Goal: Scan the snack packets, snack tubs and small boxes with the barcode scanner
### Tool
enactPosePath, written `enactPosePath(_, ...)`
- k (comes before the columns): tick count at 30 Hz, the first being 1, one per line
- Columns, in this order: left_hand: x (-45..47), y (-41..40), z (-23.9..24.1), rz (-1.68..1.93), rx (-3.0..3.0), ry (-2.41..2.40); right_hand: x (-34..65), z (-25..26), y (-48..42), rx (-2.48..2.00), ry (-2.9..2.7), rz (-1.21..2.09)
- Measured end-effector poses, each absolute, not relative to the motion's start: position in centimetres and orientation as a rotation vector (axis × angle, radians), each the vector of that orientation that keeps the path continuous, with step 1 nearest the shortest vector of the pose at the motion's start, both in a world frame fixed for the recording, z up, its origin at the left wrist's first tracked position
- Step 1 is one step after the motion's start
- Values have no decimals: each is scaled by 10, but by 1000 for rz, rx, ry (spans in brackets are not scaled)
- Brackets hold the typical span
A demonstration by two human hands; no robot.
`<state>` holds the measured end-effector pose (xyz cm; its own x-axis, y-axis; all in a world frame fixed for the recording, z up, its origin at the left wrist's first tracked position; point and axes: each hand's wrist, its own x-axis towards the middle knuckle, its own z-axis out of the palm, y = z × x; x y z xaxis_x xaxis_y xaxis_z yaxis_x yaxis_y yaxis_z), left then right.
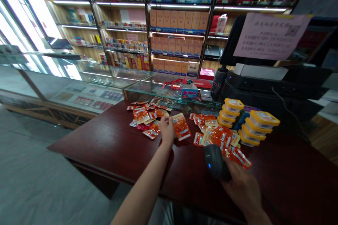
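Your left grip (167, 129) pinches one packet (182, 126) between two piles (141, 114) (which is done, unclear); your right grip (241, 182) clasps a scanner (214, 161).

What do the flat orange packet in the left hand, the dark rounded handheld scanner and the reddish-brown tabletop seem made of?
Flat orange packet: probably glossy plastic film or foil laminate, given its bright highlights.
Dark rounded handheld scanner: likely hard plastic, mostly matte, given its soft sheen.
Reddish-brown tabletop: wood or wood-look laminate, smooth with faint reflections; I cannot tell which.
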<state>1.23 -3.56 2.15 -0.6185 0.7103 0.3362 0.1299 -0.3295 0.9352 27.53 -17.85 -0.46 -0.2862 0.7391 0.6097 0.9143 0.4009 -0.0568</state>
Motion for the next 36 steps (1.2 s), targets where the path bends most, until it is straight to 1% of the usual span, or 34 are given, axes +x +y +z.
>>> enactPosePath(2,-7,-31,32,2004,1076,1633,277,-12,-177,-1351,-2105,-447)
enactPosePath(6,-60,-24,47,1865,1102,1947,279,-19,-174,-1351,-2096,-439)
enactPosePath(11,-116,-31,50,1701,1122,2278,281,-21,-172,-1348,-2088,-444)
enactPosePath(14,-123,-45,47,1571,1314,2493,283,-22,-171,-1286,-2104,-513)
enactPosePath(16,-118,-56,44,1416,1608,2591,285,-24,-170,-1269,-2115,-530)
enactPosePath(18,-109,-67,38,1173,1980,2516,288,-26,-168,-1277,-2120,-526)
enactPosePath(20,-100,-77,31,917,2266,2319,290,-28,-168,-1254,-2138,-537)
enactPosePath(23,-91,-87,20,687,2421,2184,289,-29,-171,-1283,-2131,-509)
enactPosePath(29,-89,-91,16,629,2255,2406,283,-22,-179,-1387,-2075,-437)
enactPosePath(33,-90,-90,19,625,2219,2409,283,-20,-178,-1355,-2095,-480)
enactPosePath(36,-85,-88,20,692,2255,2384,283,-20,-177,-1365,-2100,-458)
